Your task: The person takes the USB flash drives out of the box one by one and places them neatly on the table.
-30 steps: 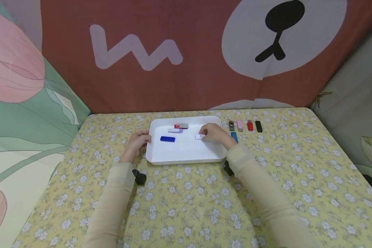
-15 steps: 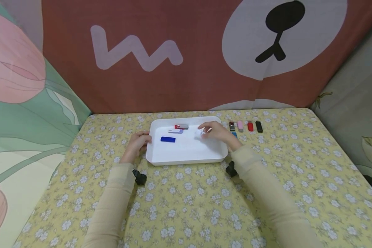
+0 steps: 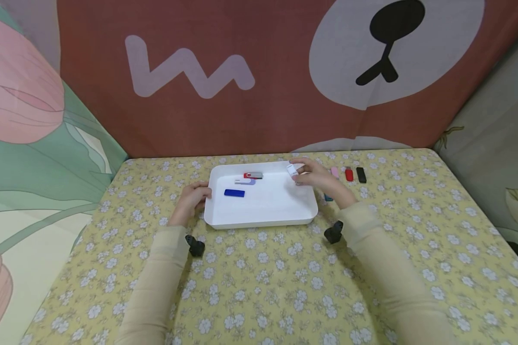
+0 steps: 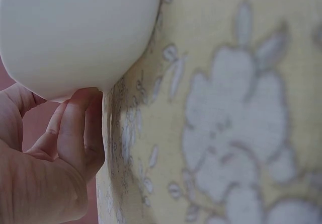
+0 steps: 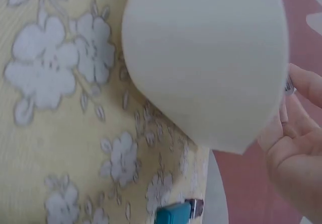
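Note:
My left hand (image 3: 192, 200) grips the left side of a white tray (image 3: 263, 213), thumb at the rim and the other fingers against its outer wall. In the left wrist view, those fingers (image 4: 75, 128) are bent under the tray edge. Between thumb and fingertips, my right hand (image 3: 317, 178) pinches a white USB stick (image 3: 292, 170) above the tray's right side. The right wrist view has the tray wall hiding most of that stick. Inside the tray lie a red and silver USB stick (image 3: 253, 176), a lavender one (image 3: 245, 182) and a dark blue one (image 3: 234, 193).
Right of the tray, a pink USB stick (image 3: 334, 171), a red one (image 3: 349, 174) and a black one (image 3: 361, 175) lie in a row. A teal stick (image 3: 328, 197) is partly covered by the right hand. Flowered cloth (image 3: 259, 287) covers the table.
The white USB stick has been lifted off the tray floor by my right hand and carried to the right, towards the rim. My left hand has stayed on the tray.

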### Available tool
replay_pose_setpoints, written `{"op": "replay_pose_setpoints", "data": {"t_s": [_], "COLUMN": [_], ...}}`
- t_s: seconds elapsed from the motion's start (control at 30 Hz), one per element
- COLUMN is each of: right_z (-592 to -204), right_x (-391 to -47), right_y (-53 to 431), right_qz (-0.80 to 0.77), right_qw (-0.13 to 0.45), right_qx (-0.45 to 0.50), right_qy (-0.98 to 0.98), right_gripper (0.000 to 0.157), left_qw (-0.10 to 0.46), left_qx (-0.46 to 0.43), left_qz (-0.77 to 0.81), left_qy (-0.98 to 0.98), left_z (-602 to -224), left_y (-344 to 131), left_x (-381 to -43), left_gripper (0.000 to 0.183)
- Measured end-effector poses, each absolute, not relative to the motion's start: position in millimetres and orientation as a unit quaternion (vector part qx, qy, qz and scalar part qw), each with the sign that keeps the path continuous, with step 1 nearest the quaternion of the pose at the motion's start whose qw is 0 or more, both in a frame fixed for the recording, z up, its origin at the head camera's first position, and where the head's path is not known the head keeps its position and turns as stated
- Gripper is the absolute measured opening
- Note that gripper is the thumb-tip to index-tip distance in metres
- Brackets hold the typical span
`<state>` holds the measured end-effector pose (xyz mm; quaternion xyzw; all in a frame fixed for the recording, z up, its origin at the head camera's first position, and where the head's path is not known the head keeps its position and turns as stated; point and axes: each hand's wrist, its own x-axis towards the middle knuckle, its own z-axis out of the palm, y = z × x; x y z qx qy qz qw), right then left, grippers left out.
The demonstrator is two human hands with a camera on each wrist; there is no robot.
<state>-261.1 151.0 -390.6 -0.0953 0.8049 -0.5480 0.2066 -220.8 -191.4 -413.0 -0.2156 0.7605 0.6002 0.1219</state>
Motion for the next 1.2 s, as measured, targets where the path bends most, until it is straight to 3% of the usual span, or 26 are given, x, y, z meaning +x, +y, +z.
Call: {"op": "replay_pose_setpoints", "data": {"t_s": [1.2], "right_z": [-394], "right_x": [-247], "right_y": [234], "right_qz": [-0.511], "right_qw": [0.194], "right_qx": [-0.044], "right_qy": [0.836], "right_gripper": [0.058], "left_qw": [0.127], "left_qx": [-0.205], "left_qz": [0.608], "left_qy": [0.757], "left_z": [-411], "left_y": [-193], "left_x": [-219], "left_gripper": [0.057]}}
